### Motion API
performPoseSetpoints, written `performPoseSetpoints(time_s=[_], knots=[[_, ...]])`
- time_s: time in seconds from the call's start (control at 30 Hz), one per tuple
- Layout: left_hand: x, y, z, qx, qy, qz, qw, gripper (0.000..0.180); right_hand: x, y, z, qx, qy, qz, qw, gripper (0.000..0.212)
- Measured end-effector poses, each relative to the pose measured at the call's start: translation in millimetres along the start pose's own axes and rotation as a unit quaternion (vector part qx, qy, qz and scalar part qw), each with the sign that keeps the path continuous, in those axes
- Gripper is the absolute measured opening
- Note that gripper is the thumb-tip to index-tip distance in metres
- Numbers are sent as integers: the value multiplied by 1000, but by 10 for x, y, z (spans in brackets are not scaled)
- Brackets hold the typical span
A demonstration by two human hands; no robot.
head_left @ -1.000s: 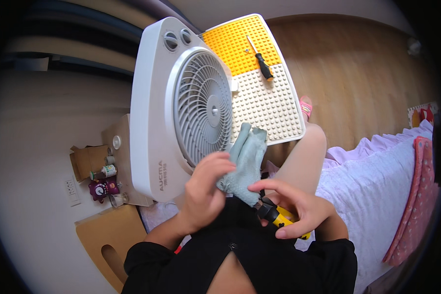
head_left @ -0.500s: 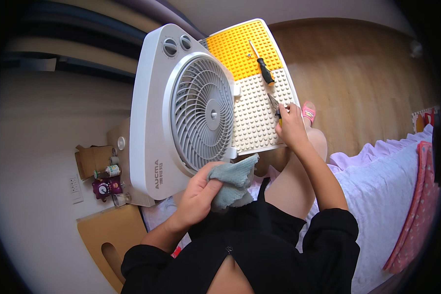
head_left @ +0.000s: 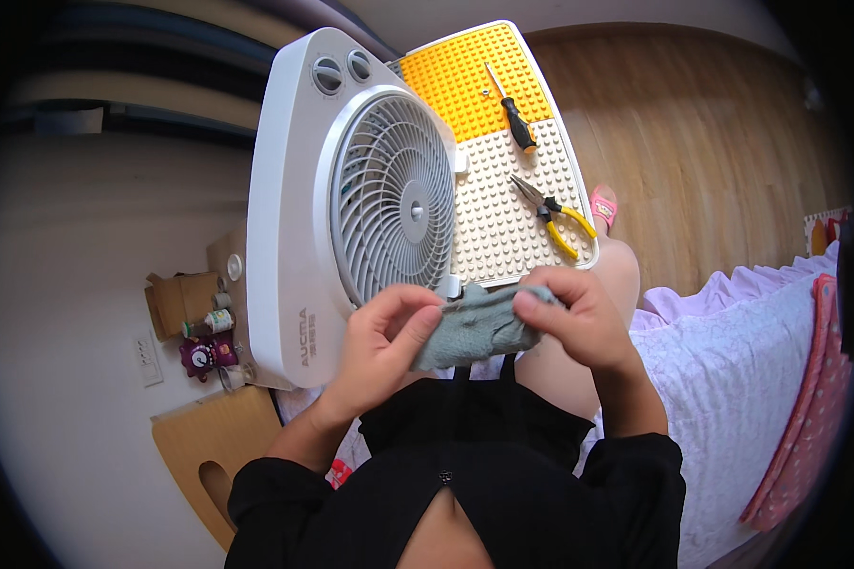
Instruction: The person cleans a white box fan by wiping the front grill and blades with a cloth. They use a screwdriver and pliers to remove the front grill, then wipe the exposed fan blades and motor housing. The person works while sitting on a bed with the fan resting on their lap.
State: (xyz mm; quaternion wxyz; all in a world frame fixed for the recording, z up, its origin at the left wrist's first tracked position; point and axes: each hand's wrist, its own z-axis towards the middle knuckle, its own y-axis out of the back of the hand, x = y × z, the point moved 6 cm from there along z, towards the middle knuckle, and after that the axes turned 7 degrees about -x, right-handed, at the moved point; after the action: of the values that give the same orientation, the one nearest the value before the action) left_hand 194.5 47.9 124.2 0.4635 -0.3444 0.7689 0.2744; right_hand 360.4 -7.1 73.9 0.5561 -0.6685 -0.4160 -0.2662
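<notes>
Between my hands a grey-green cloth [head_left: 479,327] is stretched, folded over and slightly rumpled. My left hand [head_left: 385,341] pinches its left end, thumb on top. On the other end my right hand [head_left: 579,313] is closed, its thumb pressing down the upper edge. Just beyond the cloth stands a white box fan [head_left: 299,218] with a round spiral grille [head_left: 394,204] and two knobs at its far end. Beside it, yellow-handled pliers [head_left: 552,213] lie with jaws slightly apart on a studded yellow-and-white board [head_left: 489,223]. Farther off on the board is a black-and-orange screwdriver [head_left: 514,116].
A small metal piece [head_left: 485,93] lies near the screwdriver. To the right is a bed with a pale cover [head_left: 712,379] and a pink dotted cloth [head_left: 802,427]. On the left are a cardboard box [head_left: 180,302], a purple clock [head_left: 207,357] and a wooden chair back [head_left: 194,446].
My right hand has let go of the pliers, which now lie on the board, and has taken the cloth's right end. The cloth is now spread between both hands.
</notes>
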Motion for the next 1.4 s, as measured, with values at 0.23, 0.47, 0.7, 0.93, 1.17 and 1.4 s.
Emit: performPoseSetpoints(time_s=[0.23,0.47,0.7,0.93,1.17,1.4], knots=[[-11,-20,-95,-23,7,26,999,9,-112,-52,68,-44,-6,146,988,32],[-12,-126,-87,-30,36,-81,996,10,-14,-200,-27,8,21,17,1000,15],[131,-91,-82,84,67,-114,988,19,-140,-188,21,3,-26,105,994,22],[10,25,-186,-76,-55,52,994,17,129,-427,-12,-31,191,-35,981,27],[-1053,403,-686,-154,-424,297,842,45,-20,-298,259,-152,52,194,968,17],[-973,999,224,-212,-118,179,953,92,126,-466,727,-217,335,-33,917,17]])
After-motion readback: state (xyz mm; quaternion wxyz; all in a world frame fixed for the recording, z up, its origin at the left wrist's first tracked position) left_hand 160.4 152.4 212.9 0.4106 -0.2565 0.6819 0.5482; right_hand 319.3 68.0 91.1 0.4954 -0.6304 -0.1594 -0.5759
